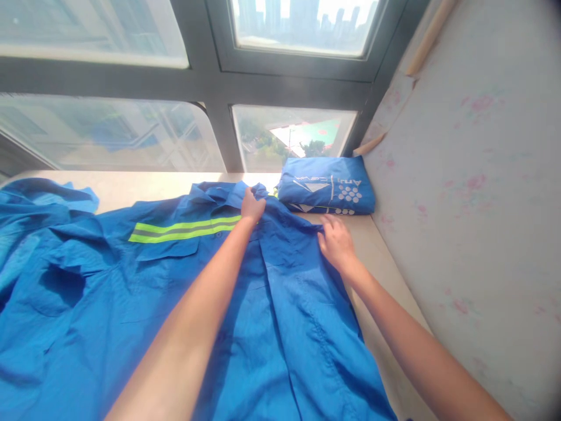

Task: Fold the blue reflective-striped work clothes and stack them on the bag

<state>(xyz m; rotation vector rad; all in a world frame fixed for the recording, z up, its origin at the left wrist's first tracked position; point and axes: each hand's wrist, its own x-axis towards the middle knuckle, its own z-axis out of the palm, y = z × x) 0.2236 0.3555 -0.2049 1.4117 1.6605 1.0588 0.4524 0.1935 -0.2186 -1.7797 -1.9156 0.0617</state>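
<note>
A blue work jacket [175,292] with a yellow-green and grey reflective stripe [184,230] lies spread out, its collar towards the window. My left hand [253,204] is closed on the cloth at the collar. At the jacket's right edge is my right hand [336,240], its fingers bent around the folded edge of the cloth. The jacket's right front is folded over, and its lower end runs out of view. Just beyond my hands, a folded blue garment [324,184] with white printing rests on the light sill.
More blue cloth [39,204] lies bunched at the far left. Grey-framed windows [214,117] rise behind the pale sill [118,184]. A wall with flowered paper [473,175] bounds the right side, its covering peeling near the window frame.
</note>
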